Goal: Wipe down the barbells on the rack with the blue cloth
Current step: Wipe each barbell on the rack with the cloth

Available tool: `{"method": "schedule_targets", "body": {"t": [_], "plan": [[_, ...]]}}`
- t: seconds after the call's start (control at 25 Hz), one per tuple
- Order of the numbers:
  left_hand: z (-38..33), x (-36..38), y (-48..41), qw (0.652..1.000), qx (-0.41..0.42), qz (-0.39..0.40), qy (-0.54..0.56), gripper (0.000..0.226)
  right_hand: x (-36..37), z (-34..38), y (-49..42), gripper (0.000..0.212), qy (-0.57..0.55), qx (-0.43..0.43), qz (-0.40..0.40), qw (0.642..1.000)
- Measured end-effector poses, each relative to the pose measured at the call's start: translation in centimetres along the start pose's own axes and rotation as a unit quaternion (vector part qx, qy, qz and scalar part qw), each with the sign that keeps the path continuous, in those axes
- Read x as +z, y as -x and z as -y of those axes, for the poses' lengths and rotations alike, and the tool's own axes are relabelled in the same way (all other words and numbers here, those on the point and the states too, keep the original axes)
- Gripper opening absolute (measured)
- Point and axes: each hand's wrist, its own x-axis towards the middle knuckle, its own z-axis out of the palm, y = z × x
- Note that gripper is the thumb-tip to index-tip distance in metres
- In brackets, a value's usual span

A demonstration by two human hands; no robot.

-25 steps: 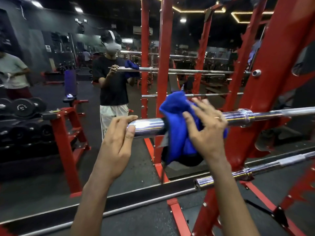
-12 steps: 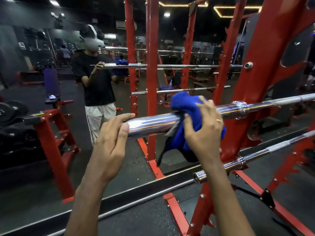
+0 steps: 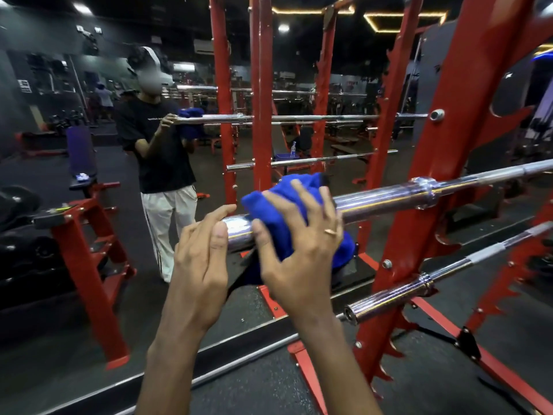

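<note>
- While the upper barbell (image 3: 389, 197) lies across the red rack (image 3: 443, 181), the left hand (image 3: 200, 253) curls its fingers over the sleeve's free left end, steadying it.
- The right hand (image 3: 302, 235) presses the blue cloth (image 3: 284, 202) round the sleeve just beside it, fingers spread and curled over the cloth.
- Step in hand, as judged: wiping the sleeve end.
- Next move calls for sweeping towards the collar, then the lower barbell (image 3: 395, 298), seemingly untouched.

Counted 2 barbells on rack: upper barbell (image 3: 389, 199), lower barbell (image 3: 398, 295). 1 blue cloth (image 3: 278, 202). 2 hands: left hand (image 3: 200, 259), right hand (image 3: 302, 250).
</note>
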Motion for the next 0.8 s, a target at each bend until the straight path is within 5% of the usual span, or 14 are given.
{"method": "schedule_targets", "body": {"t": [0.16,0.4,0.64,0.72,0.8], "plan": [[0.2,-0.2,0.1,1.0,-0.013,0.009,-0.013,0.038,-1.1,-5.0,-0.7,0.045,0.015,-0.111,-0.016,0.994],[0.2,0.4,0.1,0.997,0.028,0.005,-0.069,0.048,-4.6,-16.0,-7.8,0.048,0.044,0.099,-0.123,0.987],[-0.3,-0.5,-2.2,0.974,0.069,0.019,-0.214,0.043,-4.2,-14.8,-8.1,0.065,0.049,0.173,-0.106,0.978],[-1.6,-0.9,-3.4,0.965,0.019,0.079,-0.248,0.058,-3.3,-12.6,-6.9,0.058,0.035,0.15,-0.117,0.981],[-2.2,-1.5,-5.4,0.955,-0.124,0.16,-0.215,0.064,-2.2,-9.4,-5.4,0.05,0.03,0.109,-0.115,0.987]]}}
